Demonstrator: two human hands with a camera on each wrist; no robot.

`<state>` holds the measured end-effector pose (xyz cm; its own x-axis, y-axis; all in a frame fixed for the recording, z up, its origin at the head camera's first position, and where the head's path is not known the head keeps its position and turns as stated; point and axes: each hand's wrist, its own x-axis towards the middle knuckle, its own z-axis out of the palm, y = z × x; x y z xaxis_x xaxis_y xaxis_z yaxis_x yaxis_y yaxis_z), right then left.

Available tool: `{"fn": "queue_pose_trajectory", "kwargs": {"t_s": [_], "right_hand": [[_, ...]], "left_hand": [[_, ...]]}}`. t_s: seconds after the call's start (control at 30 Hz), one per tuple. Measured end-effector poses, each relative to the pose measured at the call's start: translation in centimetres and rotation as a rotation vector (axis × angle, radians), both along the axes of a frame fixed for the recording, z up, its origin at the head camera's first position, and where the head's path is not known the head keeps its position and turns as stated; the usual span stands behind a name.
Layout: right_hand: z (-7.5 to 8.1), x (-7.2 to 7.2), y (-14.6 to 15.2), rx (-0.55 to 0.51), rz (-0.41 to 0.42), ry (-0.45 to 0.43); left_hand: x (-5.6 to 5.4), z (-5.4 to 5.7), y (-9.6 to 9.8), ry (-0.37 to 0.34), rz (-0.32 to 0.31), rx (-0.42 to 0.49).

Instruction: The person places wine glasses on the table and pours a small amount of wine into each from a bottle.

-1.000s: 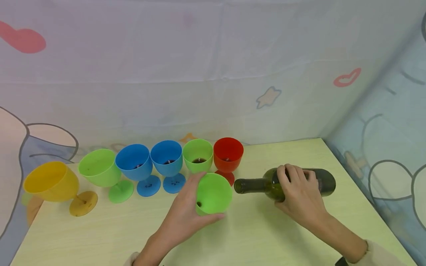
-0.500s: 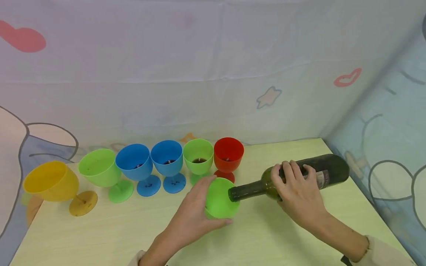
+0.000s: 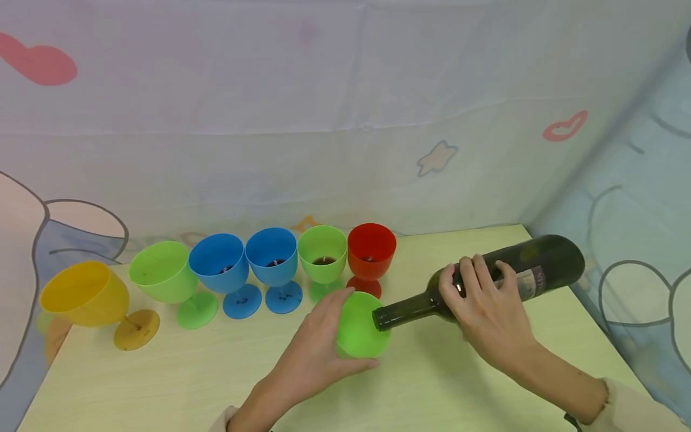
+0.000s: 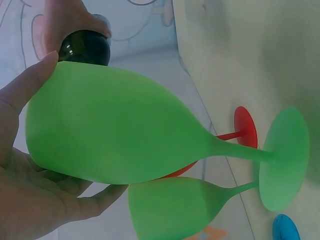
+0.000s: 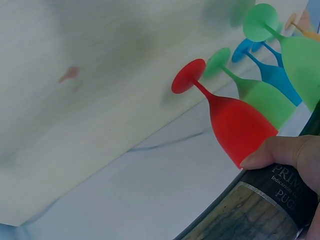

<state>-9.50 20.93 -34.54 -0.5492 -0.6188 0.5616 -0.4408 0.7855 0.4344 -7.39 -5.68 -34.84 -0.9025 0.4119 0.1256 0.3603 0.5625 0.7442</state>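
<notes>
My left hand holds a green goblet by the bowl, thumb on the near side and fingers on the far side. Its stem and round foot show in the left wrist view, where the bowl fills much of the picture. With my right hand I grip a dark green wine bottle around its body. The bottle is tilted, base raised to the right, and its mouth overlaps the goblet's right rim. Part of the label shows below my thumb in the right wrist view. No liquid stream is visible.
Along the back of the table stand a yellow goblet, a green goblet, two blue goblets, another green goblet and a red goblet. Several contain a little dark liquid. A printed cloth hangs behind.
The bottle has gone from lying nearly level to base-up, its mouth now over the goblet's rim. My left hand has shifted the green goblet slightly right and nearer.
</notes>
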Motion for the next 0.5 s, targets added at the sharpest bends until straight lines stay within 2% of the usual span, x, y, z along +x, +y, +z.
{"fn": "queue_pose_trajectory", "kwargs": {"t_s": [0.5], "right_hand": [[0.91,0.17,-0.04,0.039,-0.007,-0.010]], "left_hand": [[0.06,-0.06,0.08,-0.004,0.003,-0.011]]}}
